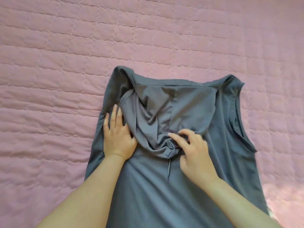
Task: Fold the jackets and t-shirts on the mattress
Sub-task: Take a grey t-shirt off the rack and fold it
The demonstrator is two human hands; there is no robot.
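Smoothing jacket (164,186) on mattress (65,46): left hand (117,137) flat, pressing; right hand (194,152) at bunched hood (158,112), grip unclear. Next: probably flatten hood.

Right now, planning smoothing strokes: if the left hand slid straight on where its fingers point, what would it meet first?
The left hand would likely meet the shoulder fold of the jacket, beside the hood, before the mattress.

Open mattress (49,79) stretches along the far side and to left and right of the grey jacket (164,195). Its bunched hood (156,112) rises mid-garment, between the left hand (117,135) and right hand (195,153).
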